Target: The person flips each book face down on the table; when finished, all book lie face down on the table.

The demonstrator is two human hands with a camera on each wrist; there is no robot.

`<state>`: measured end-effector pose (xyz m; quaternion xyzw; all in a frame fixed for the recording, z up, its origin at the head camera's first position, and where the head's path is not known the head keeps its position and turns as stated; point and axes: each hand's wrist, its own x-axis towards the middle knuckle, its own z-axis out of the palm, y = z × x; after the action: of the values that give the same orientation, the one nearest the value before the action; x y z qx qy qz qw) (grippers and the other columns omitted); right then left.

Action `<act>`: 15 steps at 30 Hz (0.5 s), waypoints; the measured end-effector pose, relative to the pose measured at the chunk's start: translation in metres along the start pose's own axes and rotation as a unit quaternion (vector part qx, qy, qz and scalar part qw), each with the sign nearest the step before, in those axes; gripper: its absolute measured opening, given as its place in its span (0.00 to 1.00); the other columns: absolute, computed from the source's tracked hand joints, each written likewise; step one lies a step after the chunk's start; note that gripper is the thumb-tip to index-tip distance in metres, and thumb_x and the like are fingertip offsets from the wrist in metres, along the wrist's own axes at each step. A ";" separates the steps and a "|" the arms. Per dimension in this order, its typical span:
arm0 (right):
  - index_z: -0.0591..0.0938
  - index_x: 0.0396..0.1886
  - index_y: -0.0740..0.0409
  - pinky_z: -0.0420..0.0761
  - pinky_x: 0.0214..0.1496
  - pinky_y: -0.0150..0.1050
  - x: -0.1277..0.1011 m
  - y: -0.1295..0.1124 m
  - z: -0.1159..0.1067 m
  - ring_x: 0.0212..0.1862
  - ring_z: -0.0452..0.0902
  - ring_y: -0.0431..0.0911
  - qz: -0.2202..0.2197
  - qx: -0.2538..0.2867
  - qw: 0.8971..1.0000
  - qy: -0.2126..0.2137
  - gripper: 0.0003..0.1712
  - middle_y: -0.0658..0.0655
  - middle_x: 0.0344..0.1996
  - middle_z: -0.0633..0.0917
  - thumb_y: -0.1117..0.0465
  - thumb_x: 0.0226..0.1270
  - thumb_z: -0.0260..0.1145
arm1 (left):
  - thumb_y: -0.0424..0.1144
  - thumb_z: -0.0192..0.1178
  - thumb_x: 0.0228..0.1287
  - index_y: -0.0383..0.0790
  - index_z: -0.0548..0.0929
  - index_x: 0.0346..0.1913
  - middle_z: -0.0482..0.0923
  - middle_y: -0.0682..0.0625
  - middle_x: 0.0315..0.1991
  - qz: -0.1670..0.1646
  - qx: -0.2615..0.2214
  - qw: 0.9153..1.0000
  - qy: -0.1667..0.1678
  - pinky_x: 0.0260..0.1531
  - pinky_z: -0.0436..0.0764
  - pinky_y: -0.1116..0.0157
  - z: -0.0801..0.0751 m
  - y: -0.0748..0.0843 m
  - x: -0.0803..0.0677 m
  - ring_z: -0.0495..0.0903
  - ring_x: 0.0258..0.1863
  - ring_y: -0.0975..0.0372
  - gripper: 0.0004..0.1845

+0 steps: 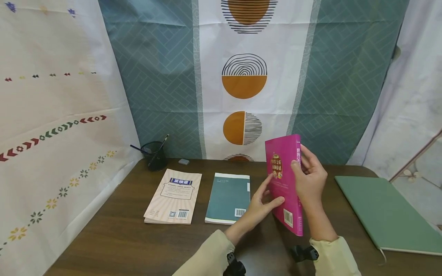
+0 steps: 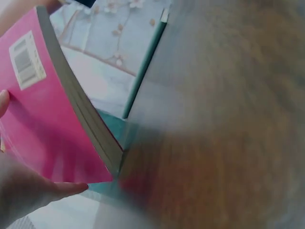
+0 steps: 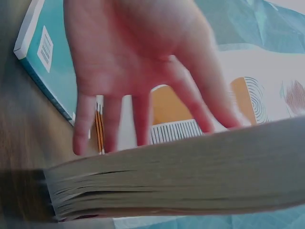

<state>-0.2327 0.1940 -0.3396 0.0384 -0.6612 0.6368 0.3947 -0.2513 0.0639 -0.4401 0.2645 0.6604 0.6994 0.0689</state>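
We see the right hand (image 1: 309,177) gripping the pink book (image 1: 284,184) near its upper half, fingers wrapped over the spine edge and thumb on the cover, so the book stands nearly upright just right of centre in the head view, its lower corner close to the bench (image 1: 131,245). The left hand (image 1: 263,204) touches the book's lower part from the left, thumb pressed on the cover beside the barcode and fingers spread behind it. In the left wrist view the pink book (image 2: 47,124) fills the left side, page edges facing us, with the thumb at the lower left. The right wrist view shows the page block (image 3: 190,176) across the bottom and a spread hand (image 3: 138,62) above it.

Just left of the hands a teal book (image 1: 228,197) lies flat, and further left a cream book (image 1: 174,196). A black pen cup (image 1: 155,155) stands at the bench's far left corner, with a small grey eraser (image 1: 184,161) near it. A green notebook (image 1: 386,212) lies at the right.
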 end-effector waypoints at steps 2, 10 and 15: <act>0.78 0.62 0.59 0.82 0.34 0.23 0.001 -0.001 -0.001 0.37 0.85 0.27 0.009 0.008 1.000 -0.003 0.24 0.31 0.41 0.86 0.69 0.66 0.60 | 0.51 0.64 0.63 0.62 0.54 0.76 0.60 0.48 0.73 -0.020 -0.012 1.000 0.003 0.61 0.76 0.55 -0.003 -0.002 0.002 0.68 0.67 0.51 0.42; 0.78 0.63 0.58 0.83 0.32 0.26 0.003 -0.005 -0.003 0.37 0.86 0.30 0.049 0.045 0.998 -0.009 0.24 0.33 0.41 0.87 0.68 0.67 0.60 | 0.47 0.65 0.63 0.60 0.49 0.77 0.62 0.45 0.71 -0.046 -0.047 0.998 0.003 0.63 0.75 0.51 -0.011 -0.004 0.005 0.69 0.66 0.53 0.46; 0.77 0.63 0.59 0.83 0.32 0.26 0.002 -0.006 -0.004 0.36 0.86 0.30 0.054 0.050 0.997 -0.012 0.24 0.33 0.40 0.87 0.68 0.67 0.60 | 0.45 0.65 0.63 0.59 0.51 0.77 0.65 0.44 0.67 -0.048 -0.061 0.997 0.012 0.59 0.79 0.52 -0.013 -0.005 0.006 0.75 0.60 0.56 0.44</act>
<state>-0.2291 0.1974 -0.3338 0.0296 -0.6342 0.6892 0.3492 -0.2629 0.0558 -0.4427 0.2194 0.6291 0.7375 0.1110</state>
